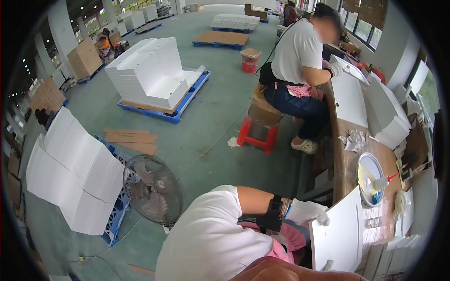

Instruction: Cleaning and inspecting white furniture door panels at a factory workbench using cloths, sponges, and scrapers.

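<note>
A flat white panel (338,232) leans against the near edge of the workbench, tilted toward me. My left hand (304,213), in a white glove, is closed on its left edge with the fingers curled over the face. Of my right hand (329,265) only gloved fingers show, at the panel's lower edge; the rest is hidden. Behind the panel, on the bench, stands a round metal can (370,171). A white glue bottle (382,182) with a red nozzle lies over the can's top.
The wooden workbench (344,138) runs along my right, bearing white panels (386,114) and a crumpled cloth (355,140). A co-worker (293,56) sits farther along it. A floor fan (152,189) and stacked white boards (77,171) on a blue pallet stand left.
</note>
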Tool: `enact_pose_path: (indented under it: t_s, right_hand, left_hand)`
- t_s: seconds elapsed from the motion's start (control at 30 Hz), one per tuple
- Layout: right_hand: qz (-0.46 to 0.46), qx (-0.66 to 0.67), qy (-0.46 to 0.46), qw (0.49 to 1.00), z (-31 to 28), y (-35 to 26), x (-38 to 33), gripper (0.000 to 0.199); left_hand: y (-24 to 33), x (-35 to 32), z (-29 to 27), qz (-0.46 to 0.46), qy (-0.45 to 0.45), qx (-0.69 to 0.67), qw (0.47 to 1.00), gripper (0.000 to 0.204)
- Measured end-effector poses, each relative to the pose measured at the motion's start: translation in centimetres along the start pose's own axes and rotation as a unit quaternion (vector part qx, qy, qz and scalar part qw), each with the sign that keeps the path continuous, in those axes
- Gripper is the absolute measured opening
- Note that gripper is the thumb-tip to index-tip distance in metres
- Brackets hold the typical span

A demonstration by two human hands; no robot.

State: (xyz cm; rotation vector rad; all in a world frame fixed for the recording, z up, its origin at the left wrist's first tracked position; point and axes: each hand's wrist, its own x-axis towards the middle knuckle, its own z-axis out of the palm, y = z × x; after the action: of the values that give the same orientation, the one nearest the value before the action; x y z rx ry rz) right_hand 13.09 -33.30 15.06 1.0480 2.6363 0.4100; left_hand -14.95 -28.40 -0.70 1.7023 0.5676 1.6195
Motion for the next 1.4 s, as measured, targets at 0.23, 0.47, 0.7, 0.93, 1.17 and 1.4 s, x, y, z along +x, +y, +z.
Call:
enact_pose_path:
  t_s: [0.23,0.47,0.7,0.93,1.17,1.4]
  right_hand:
    - [0.021,0.04,-0.002,0.999,1.6,0.1,-1.1,0.076]
    - [0.079,0.104,-0.066,0.989,1.4,0.1,-2.2,0.081]
    - [0.123,0.213,-0.153,0.957,2.0,-0.4,-3.0,0.086]
    - [-0.016,0.083,-0.119,0.989,12.1,2.3,-5.3,0.085]
    - [0.199,0.265,0.087,0.94,7.2,1.1,-4.7,0.049]
    - [0.334,0.335,0.029,0.881,10.8,1.2,-8.7,0.046]
  left_hand:
    - [-0.9,-0.7,1.1,-0.047,-0.004,-0.1,0.994,0.017]
    - [-2.0,-0.2,2.1,-0.044,-0.025,-0.091,0.995,0.018]
    - [-4.4,-2.2,2.3,-0.045,-0.068,-0.035,0.996,0.021]
    - [-3.5,-1.1,1.6,-0.288,-0.046,-0.302,0.908,0.042]
    - [-1.9,0.3,1.6,-0.465,-0.03,-0.443,0.766,0.069]
    - [-6.5,-0.5,4.2,-0.498,-0.065,-0.466,0.728,0.06]
